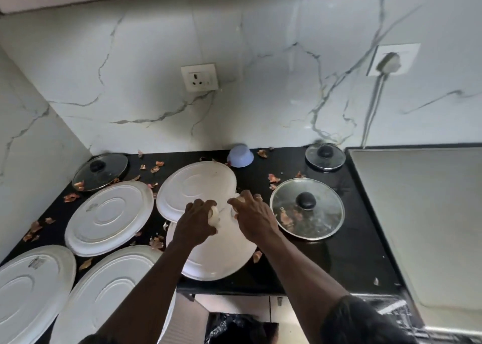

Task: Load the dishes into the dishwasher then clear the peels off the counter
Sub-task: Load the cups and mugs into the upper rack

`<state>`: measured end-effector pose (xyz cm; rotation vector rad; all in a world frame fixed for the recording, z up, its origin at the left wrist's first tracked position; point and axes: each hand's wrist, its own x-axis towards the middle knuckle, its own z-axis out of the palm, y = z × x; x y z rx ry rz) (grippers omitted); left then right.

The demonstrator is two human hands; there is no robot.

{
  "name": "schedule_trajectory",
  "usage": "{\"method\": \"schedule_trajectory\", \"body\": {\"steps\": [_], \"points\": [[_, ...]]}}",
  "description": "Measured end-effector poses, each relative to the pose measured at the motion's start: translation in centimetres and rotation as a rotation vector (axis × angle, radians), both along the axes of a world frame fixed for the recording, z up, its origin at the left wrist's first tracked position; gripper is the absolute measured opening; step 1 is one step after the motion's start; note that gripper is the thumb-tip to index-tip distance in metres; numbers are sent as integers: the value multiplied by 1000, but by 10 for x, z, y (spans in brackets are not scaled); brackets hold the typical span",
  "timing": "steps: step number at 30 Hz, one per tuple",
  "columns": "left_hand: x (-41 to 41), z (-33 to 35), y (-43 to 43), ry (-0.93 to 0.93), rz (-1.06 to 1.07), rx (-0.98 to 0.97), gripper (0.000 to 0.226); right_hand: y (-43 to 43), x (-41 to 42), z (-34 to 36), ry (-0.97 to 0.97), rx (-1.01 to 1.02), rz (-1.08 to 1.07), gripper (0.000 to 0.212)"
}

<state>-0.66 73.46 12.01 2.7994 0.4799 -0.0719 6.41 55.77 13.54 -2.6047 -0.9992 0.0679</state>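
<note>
Here, both hands meet over two upside-down white plates on the black worktop (300,260). The left hand (197,222) has its fingers (200,204) curled together at the near rim of the far white plate (195,184), and they seem to clamp this rim against the thumb. This plate is tilted, and its near edge lies over the near white plate (216,255), which is under both wrists and reaches to the front edge of the worktop. The right hand (257,217) has its fingers apart and bent, with the tips down just beside the left ones; I cannot tell if they grip a rim or only touch it. One of these fingers wears a ring (258,197). To the left of the fingers lie three more upside-down white plates (109,218). Just to the right of the right fingers lies a large glass lid (326,213) with a black knob. Beyond the fingers, against the marble wall, stands an upside-down pale blue bowl (240,156). A small glass lid (325,157) is far to the right, and another glass lid (100,171) is in the far left corner. Dry onion peels (156,242) are scattered on the worktop around the plates, some close to the left wrist.
</note>
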Motion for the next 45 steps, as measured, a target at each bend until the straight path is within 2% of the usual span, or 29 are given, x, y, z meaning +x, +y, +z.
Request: {"method": "schedule_trajectory", "body": {"steps": [6,24,31,45], "points": [[2,0,-36,-8,-128,14,80,-43,-9,5,15,6,-127,44],[100,-3,-139,-32,-650,13,80,-147,-23,-13,92,30,-649,49],[106,-13,-186,3,-778,-59,80,-197,-49,-17,159,-10,-850,59],[93,-6,-287,18,-997,-28,77,-289,-113,-21,82,30,-1107,48]]}}
